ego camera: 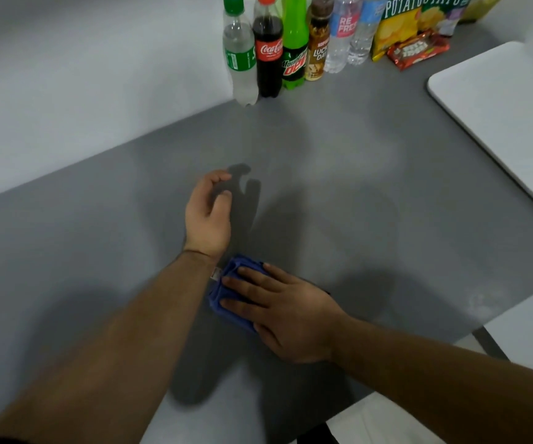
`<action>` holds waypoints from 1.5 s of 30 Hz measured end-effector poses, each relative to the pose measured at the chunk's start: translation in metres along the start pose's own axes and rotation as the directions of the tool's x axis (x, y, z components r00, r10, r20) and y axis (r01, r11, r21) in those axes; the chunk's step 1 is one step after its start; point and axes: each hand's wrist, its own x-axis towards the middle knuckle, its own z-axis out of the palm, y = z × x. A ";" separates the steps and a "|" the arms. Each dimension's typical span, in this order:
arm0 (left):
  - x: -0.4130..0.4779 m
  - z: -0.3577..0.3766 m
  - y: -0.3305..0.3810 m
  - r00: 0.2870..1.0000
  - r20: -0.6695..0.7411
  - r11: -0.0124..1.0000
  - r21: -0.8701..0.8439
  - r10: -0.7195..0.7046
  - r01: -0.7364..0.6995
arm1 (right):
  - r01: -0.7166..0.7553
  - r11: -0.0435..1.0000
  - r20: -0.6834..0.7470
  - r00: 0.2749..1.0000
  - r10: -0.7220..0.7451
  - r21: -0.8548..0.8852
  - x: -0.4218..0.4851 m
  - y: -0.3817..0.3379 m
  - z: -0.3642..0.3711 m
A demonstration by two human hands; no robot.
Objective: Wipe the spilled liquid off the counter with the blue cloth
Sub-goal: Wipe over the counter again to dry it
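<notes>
Right hand: no closed grip as such. Palm flat, fingers spread, pressing the blue cloth down onto the grey surface. Cloth is folded into a small bunch; only its left part shows past the fingertips, the rest hidden under the palm. A small white tag sticks out at its far-left corner.

Left hand: empty, fingers loosely curled, open grip holding nothing. It hovers over the surface just beyond the cloth, wrist close to the cloth's far edge; its shadow falls to the right.

Spill: hard to make out. A faint pale, smeared patch shows near the right edge of the surface, well apart from the cloth; cannot tell if it is liquid or glare.

Risks, as judged from here:
- Flat-palm hold has no pinch on the cloth. A fast stroke could let the hand slide off, or roll the bunch and lose contact area.
- A bunched cloth covers a narrow track and may leave streaks or push liquid ahead rather than soak it.
- If that pale patch is the spill, a stroke toward the right could carry liquid over the edge.
- A long forward sweep runs toward the row of bottles at the back wall; these are tall and narrow, and likely to tip if struck.
- White tray at far right lies well clear.
</notes>
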 end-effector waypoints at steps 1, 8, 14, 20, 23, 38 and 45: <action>-0.006 0.002 -0.001 0.999 0.037 0.997 0.079 -0.001 -0.001 | -0.024 1.000 -0.014 1.000 0.024 0.006 -0.004 -0.002 0.004; -0.019 0.002 -0.002 0.973 0.215 0.833 0.523 0.078 -0.182 | -0.296 0.955 -0.105 0.950 0.295 0.013 -0.041 0.018 0.012; -0.024 0.009 -0.002 0.964 0.248 0.703 0.668 0.098 -0.243 | -0.670 0.740 -0.176 0.723 0.668 0.059 -0.079 0.084 -0.014; -0.025 0.011 0.001 0.960 0.255 0.678 0.685 0.118 -0.266 | -0.699 0.712 -0.185 0.693 0.697 0.063 -0.060 0.042 0.000; -0.025 0.010 0.001 0.958 0.266 0.663 0.699 0.108 -0.268 | -0.506 0.862 -0.180 0.845 0.504 0.038 -0.067 -0.011 0.026; -0.048 -0.015 0.015 0.971 0.223 0.705 0.676 0.082 -0.214 | -0.877 0.467 -0.164 0.447 0.879 0.112 -0.208 0.123 -0.003; -0.060 -0.024 0.009 0.977 0.190 0.714 0.670 0.097 -0.201 | -0.680 0.730 -0.147 0.716 0.682 0.077 -0.145 0.015 0.025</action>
